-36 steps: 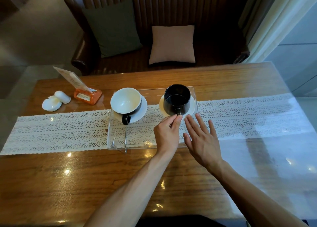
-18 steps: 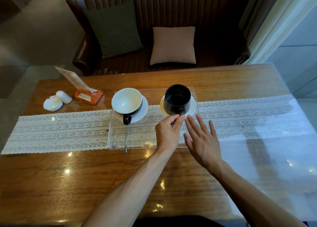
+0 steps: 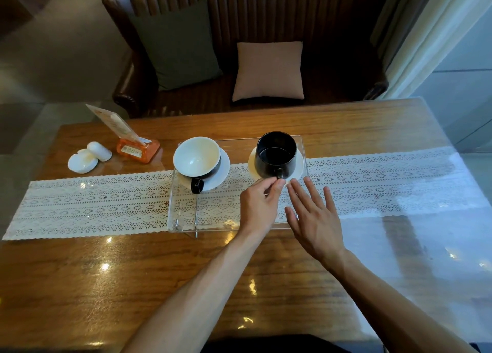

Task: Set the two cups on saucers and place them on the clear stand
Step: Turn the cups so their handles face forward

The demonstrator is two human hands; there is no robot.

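Observation:
A black cup (image 3: 275,153) stands on a white saucer (image 3: 299,163) at the back right of the clear stand (image 3: 213,214). At the stand's back left, a cup with a white inside and a black handle (image 3: 197,154) sits on another white saucer (image 3: 223,169), which overhangs the left edge. My left hand (image 3: 259,206) has thumb and forefinger pinched at the near rim of the right saucer, just below the black cup's handle. Beside it, my right hand (image 3: 311,219) is flat with fingers spread over the stand's right front corner, holding nothing.
The stand rests on a white lace runner (image 3: 93,206) across the glossy wooden table (image 3: 133,272). An orange card holder (image 3: 137,149) and a white ceramic dish (image 3: 83,161) sit at the back left. A leather sofa with two cushions (image 3: 269,70) lies beyond the table.
Both hands stay almost still at the right saucer's near rim. The cups and saucers have not visibly shifted.

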